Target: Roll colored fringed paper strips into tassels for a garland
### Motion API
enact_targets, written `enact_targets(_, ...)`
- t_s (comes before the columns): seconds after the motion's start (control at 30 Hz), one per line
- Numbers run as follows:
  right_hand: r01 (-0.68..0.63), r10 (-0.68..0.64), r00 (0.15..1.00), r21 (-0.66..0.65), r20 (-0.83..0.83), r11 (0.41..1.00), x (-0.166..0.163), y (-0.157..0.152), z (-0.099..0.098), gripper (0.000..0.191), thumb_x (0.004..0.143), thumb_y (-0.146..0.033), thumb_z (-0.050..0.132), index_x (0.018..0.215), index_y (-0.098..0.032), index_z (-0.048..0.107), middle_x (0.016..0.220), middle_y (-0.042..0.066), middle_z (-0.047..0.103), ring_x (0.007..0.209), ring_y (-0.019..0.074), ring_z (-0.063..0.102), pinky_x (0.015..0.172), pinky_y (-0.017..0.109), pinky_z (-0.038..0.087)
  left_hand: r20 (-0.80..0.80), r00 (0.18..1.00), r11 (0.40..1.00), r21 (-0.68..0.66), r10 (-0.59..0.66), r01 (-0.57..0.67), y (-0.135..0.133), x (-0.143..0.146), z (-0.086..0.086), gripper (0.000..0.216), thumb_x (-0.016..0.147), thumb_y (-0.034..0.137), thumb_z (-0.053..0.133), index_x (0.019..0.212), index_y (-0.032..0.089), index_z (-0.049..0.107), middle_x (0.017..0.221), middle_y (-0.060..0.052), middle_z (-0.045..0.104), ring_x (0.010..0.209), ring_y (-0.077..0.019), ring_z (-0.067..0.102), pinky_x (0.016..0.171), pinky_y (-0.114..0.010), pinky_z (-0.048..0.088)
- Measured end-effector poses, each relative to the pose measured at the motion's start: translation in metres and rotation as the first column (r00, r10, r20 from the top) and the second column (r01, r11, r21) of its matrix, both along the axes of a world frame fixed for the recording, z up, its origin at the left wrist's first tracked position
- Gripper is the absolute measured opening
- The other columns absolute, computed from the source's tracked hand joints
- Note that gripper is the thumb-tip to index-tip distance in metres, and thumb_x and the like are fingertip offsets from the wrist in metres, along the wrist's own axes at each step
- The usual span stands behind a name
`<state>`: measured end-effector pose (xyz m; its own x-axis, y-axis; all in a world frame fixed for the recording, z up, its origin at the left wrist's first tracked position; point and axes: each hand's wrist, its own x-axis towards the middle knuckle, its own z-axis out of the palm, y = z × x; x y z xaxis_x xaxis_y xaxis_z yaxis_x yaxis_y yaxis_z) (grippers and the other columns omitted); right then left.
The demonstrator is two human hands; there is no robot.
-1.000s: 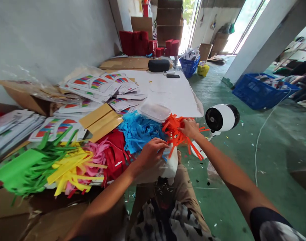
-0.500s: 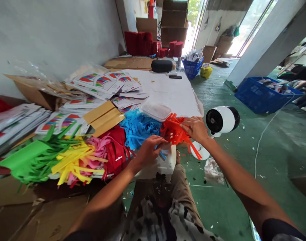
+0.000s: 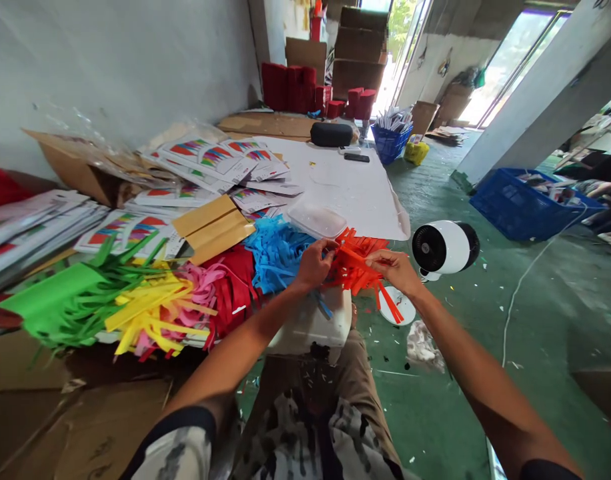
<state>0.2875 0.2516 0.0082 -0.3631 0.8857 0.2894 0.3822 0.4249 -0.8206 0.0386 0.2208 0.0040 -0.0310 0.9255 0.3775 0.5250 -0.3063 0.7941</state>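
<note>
Both hands work in a heap of orange paper strips (image 3: 358, 265) at the table's near right corner. My left hand (image 3: 314, 263) is curled with its fingertips pinching orange strips at the heap's left side. My right hand (image 3: 393, 269) grips strips on the heap's right side, fingers bent. A blue strip pile (image 3: 274, 252) lies just left of my left hand. A clear plastic lid (image 3: 315, 221) rests behind the orange heap. Under my left wrist sits a white plastic box (image 3: 313, 323).
Red (image 3: 235, 290), pink, yellow (image 3: 148, 313) and green (image 3: 70, 300) strip piles run along the table's left. Printed cards, yellow envelopes (image 3: 213, 227) and a white sheet (image 3: 345, 183) lie behind. A small white fan (image 3: 444, 248) stands on the green floor beside a blue crate (image 3: 520, 203).
My left hand has moved up and right from the white box and blue strips into the orange heap. My right hand has stayed on the orange strips, shifting slightly.
</note>
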Motion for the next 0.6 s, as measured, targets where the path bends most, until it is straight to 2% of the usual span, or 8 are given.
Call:
enact_targets(0.13, -0.003, 0.002, 0.999, -0.033, -0.040, 0.999, -0.004, -0.001, 0.000, 0.030, 0.083, -0.051, 0.074, 0.087, -0.022, 0.080, 0.082, 0.003, 0.078, 0.077, 0.0194, 0.070, 0.076, 0.033, 0.055, -0.037, 0.999, 0.999, 0.014, -0.032, 0.032, 0.013, 0.003, -0.004, 0.027, 0.085, 0.002, 0.061, 0.101, 0.019, 0.075, 0.105, -0.006, 0.077, 0.095, -0.0193, 0.072, 0.093, -0.032, 0.057)
enact_targets(0.23, 0.018, -0.021, 0.998, -0.038, -0.060, 0.999, -0.006, -0.002, 0.000, 0.029, 0.083, -0.050, 0.073, 0.086, -0.022, 0.079, 0.079, 0.003, 0.076, 0.074, 0.0184, 0.068, 0.074, 0.033, 0.054, -0.079, 0.994, 0.997, 0.031, -0.073, 0.076, 0.020, 0.002, -0.006, 0.026, 0.082, 0.002, 0.066, 0.099, 0.018, 0.075, 0.105, -0.006, 0.076, 0.094, -0.0186, 0.071, 0.089, -0.030, 0.056)
enact_targets(0.37, 0.043, -0.044, 0.997, -0.026, -0.069, 0.999, -0.009, -0.001, 0.002, 0.026, 0.083, -0.047, 0.073, 0.085, -0.022, 0.079, 0.082, 0.002, 0.076, 0.078, 0.0193, 0.068, 0.079, 0.035, 0.054, -0.157, 0.980, 0.990, 0.051, -0.122, 0.132, 0.025, -0.001, -0.008, 0.023, 0.080, 0.006, 0.071, 0.098, 0.019, 0.077, 0.109, -0.006, 0.075, 0.102, -0.0202, 0.070, 0.092, -0.029, 0.054)
enact_targets(0.5, 0.081, -0.081, 0.992, -0.006, -0.099, 0.997, -0.008, 0.004, 0.009, 0.025, 0.082, -0.047, 0.075, 0.087, -0.023, 0.079, 0.092, 0.003, 0.079, 0.090, 0.0218, 0.070, 0.090, 0.037, 0.053, -0.247, 0.950, 0.978, 0.033, -0.190, 0.205, 0.029, -0.004, -0.008, 0.010, 0.081, 0.012, 0.073, 0.086, 0.020, 0.078, 0.096, -0.004, 0.076, 0.090, -0.0188, 0.071, 0.082, -0.028, 0.052)
enact_targets(0.6, 0.126, -0.127, 0.981, -0.018, -0.143, 0.992, -0.001, 0.010, 0.011, 0.027, 0.081, -0.049, 0.076, 0.084, -0.022, 0.077, 0.089, 0.003, 0.078, 0.084, 0.0206, 0.068, 0.084, 0.036, 0.054, -0.303, 0.926, 0.969, 0.023, -0.227, 0.245, 0.033, -0.006, -0.004, 0.010, 0.085, 0.013, 0.073, 0.087, 0.021, 0.080, 0.096, -0.003, 0.078, 0.091, -0.0182, 0.072, 0.081, -0.026, 0.051)
